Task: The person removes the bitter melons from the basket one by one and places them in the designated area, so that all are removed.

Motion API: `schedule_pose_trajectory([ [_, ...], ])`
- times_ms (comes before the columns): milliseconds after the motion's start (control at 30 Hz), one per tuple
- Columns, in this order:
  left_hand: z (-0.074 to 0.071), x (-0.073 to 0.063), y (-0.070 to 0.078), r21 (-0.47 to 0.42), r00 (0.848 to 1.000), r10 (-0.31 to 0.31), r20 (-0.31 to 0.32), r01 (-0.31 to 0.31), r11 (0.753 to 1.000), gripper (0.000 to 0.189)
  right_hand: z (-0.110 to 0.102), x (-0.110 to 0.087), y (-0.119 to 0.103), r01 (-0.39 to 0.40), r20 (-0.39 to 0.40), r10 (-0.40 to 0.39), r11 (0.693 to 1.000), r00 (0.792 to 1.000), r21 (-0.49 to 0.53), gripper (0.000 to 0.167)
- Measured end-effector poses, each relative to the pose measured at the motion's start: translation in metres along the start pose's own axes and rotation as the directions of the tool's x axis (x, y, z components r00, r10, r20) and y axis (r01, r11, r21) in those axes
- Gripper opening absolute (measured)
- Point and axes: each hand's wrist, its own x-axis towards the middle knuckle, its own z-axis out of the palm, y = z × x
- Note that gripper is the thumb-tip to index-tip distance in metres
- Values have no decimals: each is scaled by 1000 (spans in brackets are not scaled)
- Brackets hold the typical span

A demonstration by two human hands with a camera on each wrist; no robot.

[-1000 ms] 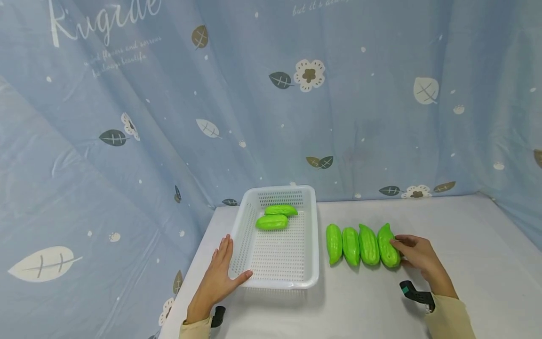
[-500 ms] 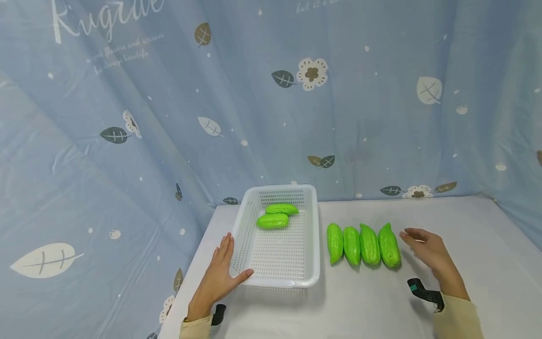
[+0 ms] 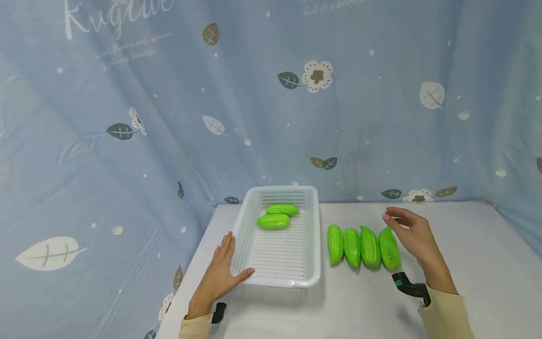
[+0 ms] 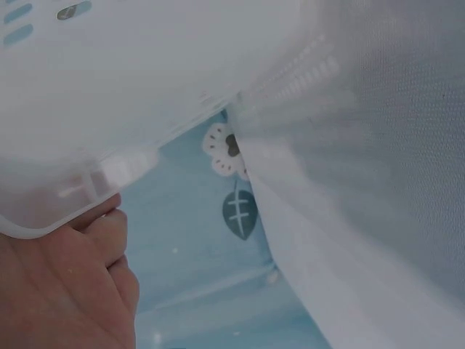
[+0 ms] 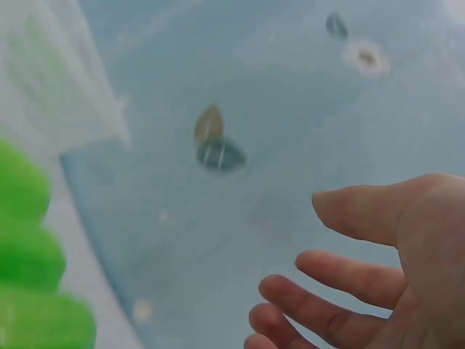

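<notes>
A white plastic basket (image 3: 312, 254) holds two bright green bitter melons (image 3: 273, 221), lying crosswise near its back. Against its front left corner lies my left hand (image 3: 218, 278), fingers straight along the side and thumb at the front rim. The left wrist view shows that hand (image 4: 69, 283) right under the corner of the rim. Several more bitter melons (image 3: 370, 247) lie in a row to the right of the basket, pointing away from me. My right hand (image 3: 415, 235) is over the far right of the row, fingers loosely bent, thumb apart, holding nothing.
A white cloth (image 3: 360, 301) covers the table. Behind it and to the left hangs a blue curtain (image 3: 254, 94) with leaf and flower prints. Black wrist cameras (image 3: 408, 285) are strapped on both forearms.
My right hand let go of the rightmost bitter melon, drew off to the right, then rose and moved back left over its far end. The left hand stays at the basket.
</notes>
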Motion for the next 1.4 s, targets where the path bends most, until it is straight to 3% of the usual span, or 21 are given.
schedule_pose_trajectory([
  [233, 2, 1, -1, 2, 1000, 9, -3, -9, 1000, 119, 21, 8, -36, 131, 29, -132, 991, 991, 20, 53],
  [667, -1, -1, 1, -14, 1000, 6, -6, -6, 1000, 119, 70, 29, -73, 219, 124, -232, 970, 965, 109, 46],
  [1400, -1, -2, 1, -45, 1000, -6, 8, 6, 999, 119, 154, 54, -102, 247, 258, -273, 960, 927, 130, 38],
])
